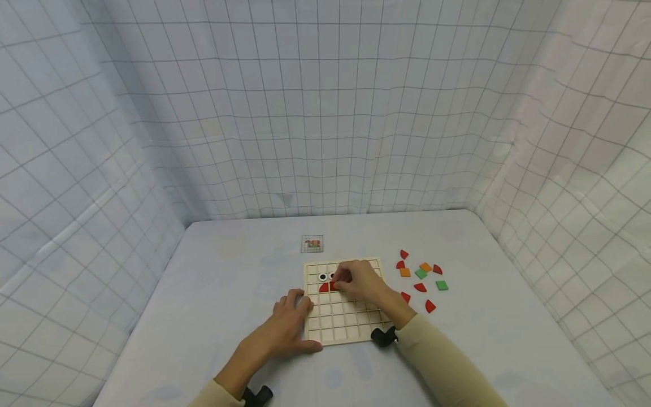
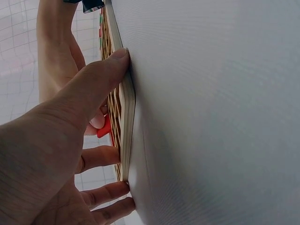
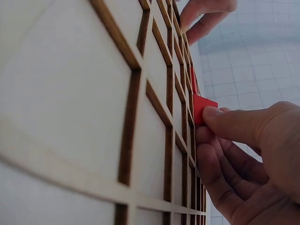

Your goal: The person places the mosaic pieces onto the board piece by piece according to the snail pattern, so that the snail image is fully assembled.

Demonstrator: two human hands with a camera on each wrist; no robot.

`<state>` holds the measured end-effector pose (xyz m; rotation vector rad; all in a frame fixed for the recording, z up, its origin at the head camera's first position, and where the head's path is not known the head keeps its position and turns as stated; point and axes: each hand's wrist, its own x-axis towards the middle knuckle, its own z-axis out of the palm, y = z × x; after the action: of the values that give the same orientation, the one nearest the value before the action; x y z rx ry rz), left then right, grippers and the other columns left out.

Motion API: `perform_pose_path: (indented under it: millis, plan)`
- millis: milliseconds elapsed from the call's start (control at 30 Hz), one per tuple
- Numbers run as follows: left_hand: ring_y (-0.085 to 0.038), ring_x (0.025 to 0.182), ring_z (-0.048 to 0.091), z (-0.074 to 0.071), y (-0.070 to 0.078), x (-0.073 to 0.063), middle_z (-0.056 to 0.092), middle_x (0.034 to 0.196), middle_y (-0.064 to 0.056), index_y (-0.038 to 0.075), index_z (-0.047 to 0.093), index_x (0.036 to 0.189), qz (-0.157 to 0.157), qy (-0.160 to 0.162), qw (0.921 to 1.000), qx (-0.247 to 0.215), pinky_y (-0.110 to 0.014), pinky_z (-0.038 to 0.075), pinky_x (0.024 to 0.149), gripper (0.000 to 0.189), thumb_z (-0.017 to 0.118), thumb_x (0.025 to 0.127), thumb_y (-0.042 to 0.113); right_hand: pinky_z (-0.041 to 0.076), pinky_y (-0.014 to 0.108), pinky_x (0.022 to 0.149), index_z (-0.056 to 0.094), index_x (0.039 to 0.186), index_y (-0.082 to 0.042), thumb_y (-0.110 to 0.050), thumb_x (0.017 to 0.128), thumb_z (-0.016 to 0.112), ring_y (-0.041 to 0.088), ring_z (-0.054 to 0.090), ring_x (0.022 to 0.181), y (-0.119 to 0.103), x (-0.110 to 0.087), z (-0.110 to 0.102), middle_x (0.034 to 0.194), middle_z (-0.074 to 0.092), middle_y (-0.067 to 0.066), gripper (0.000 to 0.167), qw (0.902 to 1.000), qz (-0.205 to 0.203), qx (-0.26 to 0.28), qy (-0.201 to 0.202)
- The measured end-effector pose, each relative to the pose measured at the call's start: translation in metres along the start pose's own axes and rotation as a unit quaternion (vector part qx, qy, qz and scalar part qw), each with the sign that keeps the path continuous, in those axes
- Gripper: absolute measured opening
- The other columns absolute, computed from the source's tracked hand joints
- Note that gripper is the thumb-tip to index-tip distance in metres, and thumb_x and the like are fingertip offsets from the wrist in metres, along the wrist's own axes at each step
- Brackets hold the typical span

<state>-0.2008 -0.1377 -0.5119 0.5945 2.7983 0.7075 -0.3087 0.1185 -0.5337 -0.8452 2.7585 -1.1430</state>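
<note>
My right hand (image 1: 358,280) pinches a red tile (image 3: 200,105) between thumb and fingers at the board's upper left part. That tile stands tilted out from the grid in the right wrist view. Beside it another red quarter-circle tile (image 1: 324,288) lies in a square of the wooden grid board (image 1: 330,325). Above these are two round eye tiles (image 1: 322,277), one partly hidden by my fingers. My left hand (image 1: 290,325) rests spread at the board's near left corner. Its thumb (image 2: 101,77) touches the front edge and its fingers touch the left edge.
Right of the board lie several loose red quarter-circle tiles (image 1: 430,306), orange square tiles (image 1: 404,272) and green tiles (image 1: 442,285). A small picture card (image 1: 312,243) lies behind the board. Grid-patterned curtains (image 1: 325,113) hang around the white table (image 1: 229,271).
</note>
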Motion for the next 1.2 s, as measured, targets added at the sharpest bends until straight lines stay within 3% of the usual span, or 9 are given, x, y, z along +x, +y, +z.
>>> perform_pose_path:
  millis: [467,567,700,800,900,1067,1200]
  plan:
    - [-0.052,0.148,0.054,0.001,-0.005,-0.001,0.045,0.168,-0.030,0.012,0.060,0.136,0.001,-0.003,0.9999,-0.010,-0.071,0.045,0.125,0.082,0.107,0.082,0.051,0.060,0.027,0.077,0.089,0.094,-0.008,-0.004,0.100,0.089,0.009,0.070,0.084,-0.005,0.005,0.007,0.094,0.083,0.004,0.008,0.9995,-0.001,-0.031,0.004]
    - [-0.052,0.147,0.054,0.001,-0.005,-0.001,0.045,0.168,-0.030,0.012,0.060,0.135,0.000,-0.002,1.0000,-0.009,-0.072,0.044,0.126,0.081,0.107,0.081,0.051,0.060,0.028,0.077,0.090,0.093,-0.010,-0.008,0.101,0.088,0.010,0.070,0.087,0.017,0.010,0.017,0.096,0.080,0.003,0.008,0.9981,-0.040,-0.045,0.017]
    - [-0.051,0.145,0.055,0.001,-0.005,-0.002,0.046,0.167,-0.030,0.011,0.061,0.135,0.001,-0.001,1.0000,-0.001,-0.072,0.046,0.124,0.082,0.107,0.081,0.052,0.059,0.028,0.077,0.092,0.094,-0.009,-0.008,0.100,0.089,0.013,0.067,0.091,0.015,0.008,0.015,0.099,0.077,0.004,0.006,0.9975,-0.050,-0.048,0.014]
    - [-0.050,0.143,0.056,0.001,-0.006,-0.002,0.047,0.166,-0.030,0.011,0.061,0.134,0.003,0.002,1.0000,0.008,-0.073,0.047,0.123,0.082,0.107,0.081,0.053,0.059,0.028,0.079,0.092,0.097,-0.007,-0.005,0.100,0.089,0.013,0.067,0.092,-0.009,-0.001,0.001,0.100,0.078,0.005,0.005,0.9988,-0.018,-0.044,-0.006]
    - [-0.050,0.142,0.056,0.001,-0.007,-0.002,0.047,0.166,-0.030,0.011,0.061,0.134,0.006,0.003,0.9999,0.009,-0.074,0.046,0.122,0.081,0.107,0.081,0.053,0.058,0.026,0.080,0.092,0.102,-0.008,-0.008,0.104,0.087,0.010,0.067,0.092,-0.011,-0.006,-0.007,0.101,0.079,0.002,0.006,0.9979,-0.008,-0.063,-0.005]
    - [-0.051,0.145,0.055,0.000,-0.004,-0.001,0.046,0.167,-0.030,0.011,0.061,0.134,0.006,0.002,1.0000,-0.001,-0.073,0.045,0.124,0.081,0.107,0.082,0.052,0.060,0.026,0.082,0.090,0.112,-0.007,-0.010,0.106,0.085,0.011,0.068,0.089,0.004,-0.012,-0.029,0.101,0.079,0.004,0.008,0.9958,-0.007,-0.082,0.041]
    - [-0.050,0.145,0.055,0.001,-0.003,-0.001,0.046,0.168,-0.030,0.011,0.060,0.135,0.003,0.001,1.0000,0.002,-0.071,0.046,0.124,0.082,0.107,0.081,0.052,0.065,0.035,0.082,0.087,0.121,-0.002,-0.008,0.106,0.085,0.019,0.074,0.091,0.027,-0.018,-0.052,0.105,0.080,0.011,0.017,0.9936,0.013,-0.077,0.081]
